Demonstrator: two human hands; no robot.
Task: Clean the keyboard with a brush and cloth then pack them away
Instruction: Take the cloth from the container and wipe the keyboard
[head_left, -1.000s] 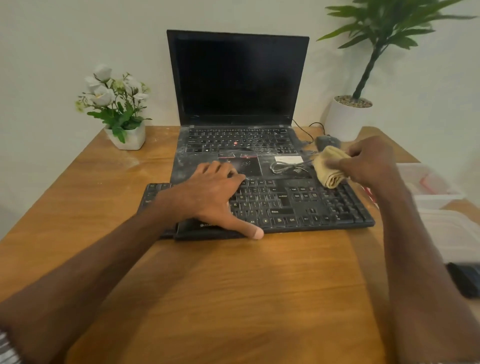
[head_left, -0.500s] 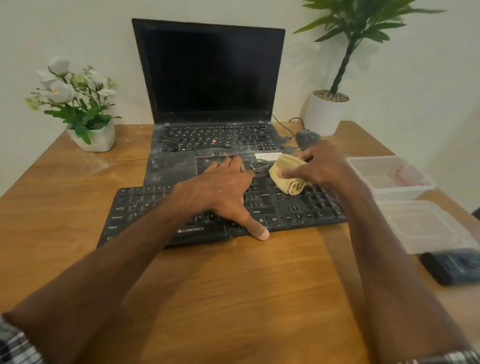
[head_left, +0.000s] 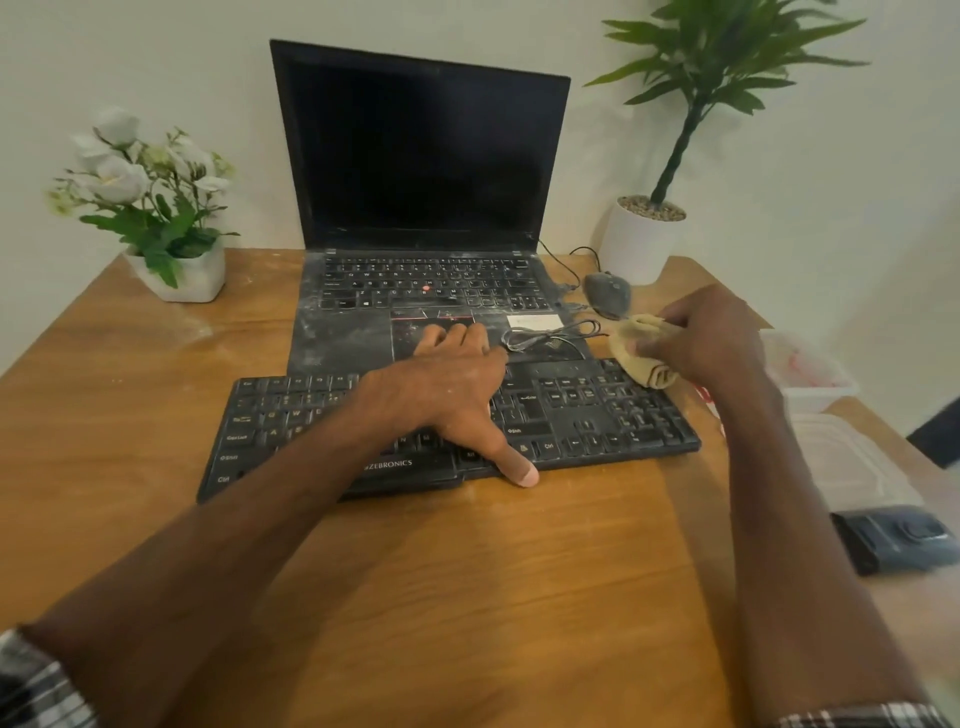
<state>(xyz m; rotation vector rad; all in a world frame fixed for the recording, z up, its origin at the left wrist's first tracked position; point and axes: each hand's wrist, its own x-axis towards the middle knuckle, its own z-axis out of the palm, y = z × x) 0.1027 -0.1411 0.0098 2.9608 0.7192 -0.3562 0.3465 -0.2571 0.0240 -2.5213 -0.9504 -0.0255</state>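
Wooden desk (head_left: 467, 571) against a pale wall, and the black keyboard (head_left: 597, 415) lies across it, its far edge up on the laptop's (head_left: 426, 156) palm rest (dusty, that one). Left hand (head_left: 447, 395) is flat on the keys, fingers spread, thumb out over the near edge. Right hand (head_left: 701, 338) pinches the bunched tan cloth (head_left: 644, 358) over the keyboard's far right corner, near the mouse (head_left: 608, 293).

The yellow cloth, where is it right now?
In the head view the cloth is on the right, bunched in the right hand at the far right corner of the keyboard, just in front of the mouse.
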